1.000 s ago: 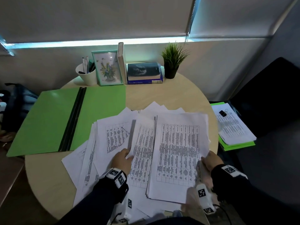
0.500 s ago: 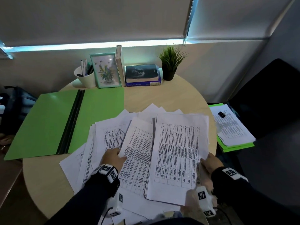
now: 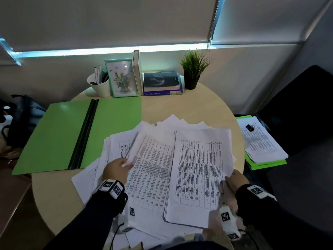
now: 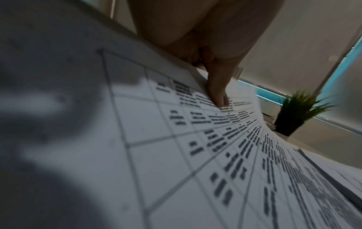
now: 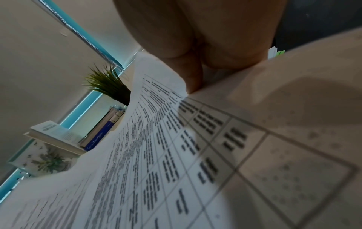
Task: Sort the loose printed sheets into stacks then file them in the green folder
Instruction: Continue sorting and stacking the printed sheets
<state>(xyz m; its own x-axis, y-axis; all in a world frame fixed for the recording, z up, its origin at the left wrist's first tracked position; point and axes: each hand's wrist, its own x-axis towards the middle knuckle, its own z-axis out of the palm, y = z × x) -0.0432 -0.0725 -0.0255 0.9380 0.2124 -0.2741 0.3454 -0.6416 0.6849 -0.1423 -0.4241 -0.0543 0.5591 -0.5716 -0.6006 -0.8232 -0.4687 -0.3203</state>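
Right of the open green folder (image 3: pixel 54 136), loose printed sheets (image 3: pixel 153 168) are lying fanned; the left hand (image 3: pixel 115 170) is pinching one to separate it, while the right hand (image 3: pixel 236 181) is gripping the squared stack (image 3: pixel 200 177), probably steadying it

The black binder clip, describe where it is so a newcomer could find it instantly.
Look past the round table's right edge to the separate paper stack lying on green folders. The black binder clip sits at its far left corner, the only small dark object on those white sheets.
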